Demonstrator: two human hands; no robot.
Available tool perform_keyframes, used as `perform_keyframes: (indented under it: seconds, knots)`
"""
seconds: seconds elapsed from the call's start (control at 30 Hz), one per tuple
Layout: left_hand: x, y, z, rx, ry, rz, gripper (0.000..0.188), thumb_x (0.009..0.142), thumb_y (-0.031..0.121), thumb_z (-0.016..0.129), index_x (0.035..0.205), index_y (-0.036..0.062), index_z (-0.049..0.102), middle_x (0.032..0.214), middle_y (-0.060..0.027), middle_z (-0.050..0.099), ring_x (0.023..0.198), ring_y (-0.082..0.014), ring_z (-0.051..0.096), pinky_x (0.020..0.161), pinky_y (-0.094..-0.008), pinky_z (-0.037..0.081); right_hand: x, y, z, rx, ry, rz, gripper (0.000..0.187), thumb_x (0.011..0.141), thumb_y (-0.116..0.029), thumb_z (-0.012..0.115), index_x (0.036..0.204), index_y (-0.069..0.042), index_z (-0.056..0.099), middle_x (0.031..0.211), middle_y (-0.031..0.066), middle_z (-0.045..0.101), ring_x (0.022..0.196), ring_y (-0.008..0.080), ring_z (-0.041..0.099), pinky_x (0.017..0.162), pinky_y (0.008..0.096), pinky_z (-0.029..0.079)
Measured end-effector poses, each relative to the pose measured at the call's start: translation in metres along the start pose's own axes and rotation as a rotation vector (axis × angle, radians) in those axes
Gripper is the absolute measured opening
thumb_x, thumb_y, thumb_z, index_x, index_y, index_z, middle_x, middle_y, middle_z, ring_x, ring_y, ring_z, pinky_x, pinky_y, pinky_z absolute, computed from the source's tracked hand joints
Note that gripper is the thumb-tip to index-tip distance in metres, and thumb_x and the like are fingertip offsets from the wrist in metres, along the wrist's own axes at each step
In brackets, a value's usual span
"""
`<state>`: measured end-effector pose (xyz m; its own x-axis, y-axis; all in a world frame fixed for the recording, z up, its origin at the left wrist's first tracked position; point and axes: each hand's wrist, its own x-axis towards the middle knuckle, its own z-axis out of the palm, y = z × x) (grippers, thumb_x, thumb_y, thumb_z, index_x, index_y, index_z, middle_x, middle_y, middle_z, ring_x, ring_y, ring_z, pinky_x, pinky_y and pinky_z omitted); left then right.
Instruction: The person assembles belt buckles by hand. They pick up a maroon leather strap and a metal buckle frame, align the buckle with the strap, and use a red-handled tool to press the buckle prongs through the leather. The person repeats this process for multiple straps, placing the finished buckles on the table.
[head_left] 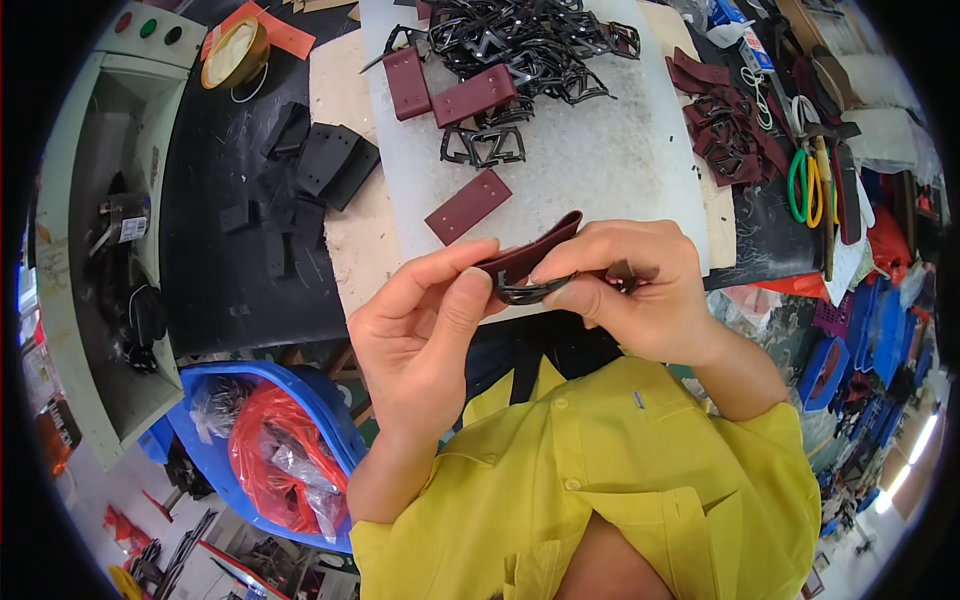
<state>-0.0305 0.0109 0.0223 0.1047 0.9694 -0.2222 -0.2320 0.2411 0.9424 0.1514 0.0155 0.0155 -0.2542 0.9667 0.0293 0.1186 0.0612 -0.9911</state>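
Note:
In front of my chest, both hands are closed on a maroon leather strap piece (pixel 545 246), bent into a loop around a black metal buckle (pixel 528 293). My left hand (pixel 408 318) pinches its left end between thumb and fingers. From the other side, my right hand (pixel 645 285) grips the strap and the buckle's right part; its fingers hide some of both. Just beyond lies a flat maroon leather piece (pixel 468 207) with small holes. Farther off, a heap of black buckles (pixel 525 45) has two more leather pieces (pixel 474 96) against it.
A white board (pixel 610 170) covers the work surface. Strapped maroon pieces with buckles (pixel 728 135) are piled right, near green-handled scissors (pixel 797 185). Black blocks (pixel 335 165) and a bowl (pixel 236 55) lie left, beside a grey metal cabinet (pixel 85 230). Below stands a blue bin (pixel 348 435).

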Motion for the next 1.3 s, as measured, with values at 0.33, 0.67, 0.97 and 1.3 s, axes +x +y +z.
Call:
perform_keyframes:
  seconds: [0.33,0.67,0.97,1.3]
  knots:
    - [-0.005,-0.021,0.012,-0.112,-0.159,0.024,0.037,0.079,-0.007,0.063,0.114,-0.0094,0.052,0.111,-0.0152,0.058,0.098,-0.017,0.058,0.084,-0.0267,0.048,-0.018,-0.001,-0.003,0.059,0.228,0.106,0.019,0.075,-0.002,0.072,0.091,-0.001,0.062,0.075,0.0023,0.061,0.062,0.0029,0.053,0.051,0.0179,0.04]
    - [0.0,-0.014,0.014,0.038,-0.084,-0.105,0.017,0.088,0.007,0.059,0.095,-0.0075,0.063,0.084,-0.0075,0.065,0.075,-0.0093,0.059,0.069,-0.0216,0.048,-0.023,-0.002,-0.009,-0.367,0.169,-0.225,0.02,0.067,-0.003,0.075,0.083,-0.001,0.064,0.066,0.0072,0.058,0.056,0.019,0.058,0.047,0.0268,0.044]
    - [-0.008,-0.02,0.02,0.03,-0.075,-0.16,0.017,0.089,0.007,0.058,0.097,-0.0074,0.062,0.084,-0.0067,0.064,0.075,-0.0086,0.058,0.069,-0.0202,0.047,-0.03,0.005,-0.008,-0.397,0.188,-0.18,0.021,0.069,-0.008,0.077,0.083,-0.001,0.064,0.07,0.0061,0.06,0.055,0.0106,0.055,0.048,0.0216,0.04]
    - [-0.003,-0.018,0.012,0.015,-0.285,-0.118,0.026,0.081,-0.005,0.062,0.107,-0.0075,0.059,0.1,-0.0117,0.062,0.09,-0.0139,0.058,0.078,-0.026,0.051,-0.032,0.009,-0.016,0.248,0.045,0.384,0.025,0.073,-0.019,0.078,0.083,-0.003,0.06,0.064,-0.0067,0.049,0.057,0.0002,0.039,0.05,0.0179,0.031]
